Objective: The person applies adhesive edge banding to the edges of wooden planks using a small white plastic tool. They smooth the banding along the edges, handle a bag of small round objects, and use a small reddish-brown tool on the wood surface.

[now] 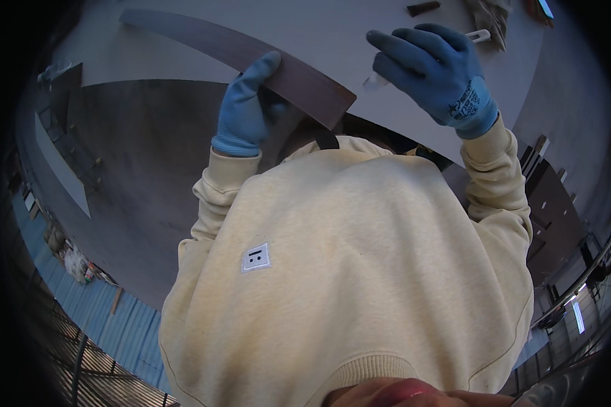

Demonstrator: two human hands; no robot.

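A long brown board [305,85], narrow and flat, stretches from the far left toward my body above a pale work surface [414,125]. My left hand [241,112], in a blue glove, grips its near edge with the thumb on top; the fingers underneath are mostly hidden. To the right of the board's end, my gloved right hand [431,74] is raised and closed around a slim tool with a white handle [480,36]. The handle's end pokes out past the knuckles, and a pale tip shows below the fingers. What kind of tool it is, I cannot make out.
A small dark brown piece [423,8] and a crumpled beige cloth [489,20] lie at the far right of the work surface. Dark panels [555,210] stand beyond my right arm. At the lower left, a clear plastic bag [77,264] sits near blue corrugated sheeting [119,325].
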